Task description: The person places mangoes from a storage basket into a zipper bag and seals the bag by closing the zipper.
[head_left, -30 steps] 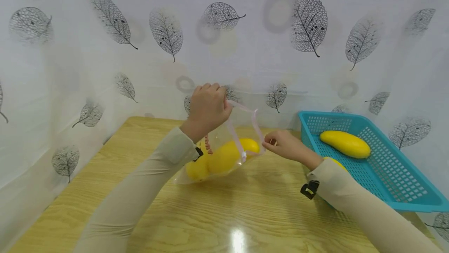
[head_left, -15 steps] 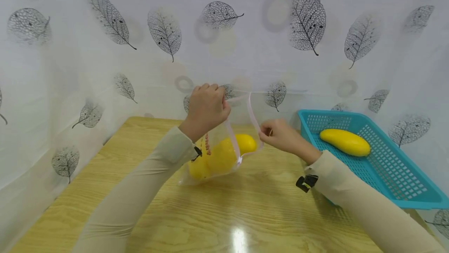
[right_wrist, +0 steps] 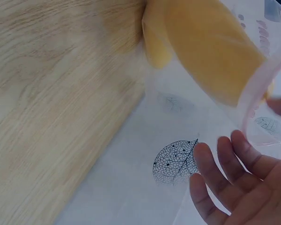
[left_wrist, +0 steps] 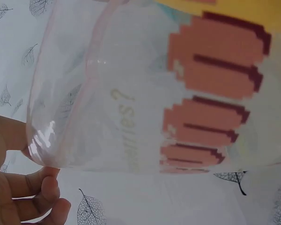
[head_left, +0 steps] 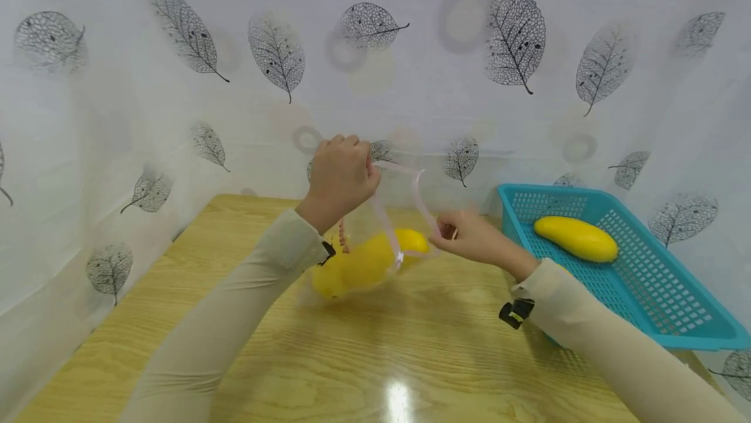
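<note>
A clear zip bag [left_wrist: 140, 84] with a pink zip strip [head_left: 384, 221] stands with its mouth gaping between the hands. Several yellow mangoes [head_left: 360, 266] lie inside it, low toward the table; one fills the upper part of the right wrist view [right_wrist: 215, 51]. My left hand [head_left: 342, 172] pinches the upper left corner of the mouth, and the left wrist view shows thumb and fingers at the bag's edge. On the opposite side, my right hand [head_left: 469, 234] pinches the pink rim between thumb and forefinger, its other fingers loosely bent. A reddish print shows on the bag's side.
A blue plastic basket [head_left: 692, 292] stands at the table's right side. One yellow mango [head_left: 576, 239] lies in it, and another yellow edge peeks out behind the right sleeve. A leaf-patterned curtain [head_left: 411, 103] hangs behind the wooden table [head_left: 422, 345].
Both hands keep hold of the bag. The right hand has moved slightly left since a second ago, and the pink rim has shifted with it. The basket has stayed put.
</note>
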The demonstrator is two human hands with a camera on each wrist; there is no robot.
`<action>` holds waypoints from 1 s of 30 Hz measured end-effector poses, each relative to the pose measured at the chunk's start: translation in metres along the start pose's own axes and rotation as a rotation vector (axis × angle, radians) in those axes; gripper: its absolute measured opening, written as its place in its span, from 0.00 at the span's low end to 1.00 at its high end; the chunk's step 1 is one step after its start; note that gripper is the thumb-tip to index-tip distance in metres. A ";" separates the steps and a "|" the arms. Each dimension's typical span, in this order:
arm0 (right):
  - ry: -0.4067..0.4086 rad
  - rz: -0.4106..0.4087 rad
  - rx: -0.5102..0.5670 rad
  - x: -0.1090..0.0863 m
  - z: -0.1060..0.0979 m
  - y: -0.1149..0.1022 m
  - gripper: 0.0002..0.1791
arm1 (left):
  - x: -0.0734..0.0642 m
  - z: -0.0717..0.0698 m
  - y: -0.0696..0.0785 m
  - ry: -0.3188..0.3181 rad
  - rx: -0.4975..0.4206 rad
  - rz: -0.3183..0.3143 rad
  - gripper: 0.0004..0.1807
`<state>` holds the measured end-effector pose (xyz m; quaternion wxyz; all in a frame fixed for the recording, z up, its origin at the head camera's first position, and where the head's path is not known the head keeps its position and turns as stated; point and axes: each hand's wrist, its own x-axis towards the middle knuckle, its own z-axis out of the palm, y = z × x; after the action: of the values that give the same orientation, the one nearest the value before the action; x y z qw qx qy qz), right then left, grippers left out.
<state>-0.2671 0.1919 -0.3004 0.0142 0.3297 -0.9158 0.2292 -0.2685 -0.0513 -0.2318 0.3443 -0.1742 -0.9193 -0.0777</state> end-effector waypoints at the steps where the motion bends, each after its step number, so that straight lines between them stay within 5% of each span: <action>1: -0.017 -0.005 -0.009 -0.001 0.002 0.000 0.10 | 0.000 0.000 0.000 -0.003 -0.002 -0.003 0.06; 9: -0.150 0.006 0.101 0.000 0.014 -0.007 0.17 | -0.001 -0.002 0.003 -0.030 0.014 -0.014 0.08; 20: -0.219 0.022 0.193 0.001 0.017 -0.006 0.10 | -0.001 -0.002 0.001 -0.026 0.019 -0.030 0.07; 26: -0.161 0.101 0.528 0.008 -0.006 -0.014 0.13 | 0.001 -0.002 0.002 -0.033 0.004 -0.006 0.08; 30: -0.049 0.082 0.643 0.018 -0.023 -0.022 0.13 | 0.004 -0.006 0.005 -0.006 0.003 0.017 0.08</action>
<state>-0.2705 0.1760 -0.2672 -0.1220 0.2853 -0.8091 0.4991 -0.2657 -0.0470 -0.2247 0.3427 -0.1817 -0.9188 -0.0728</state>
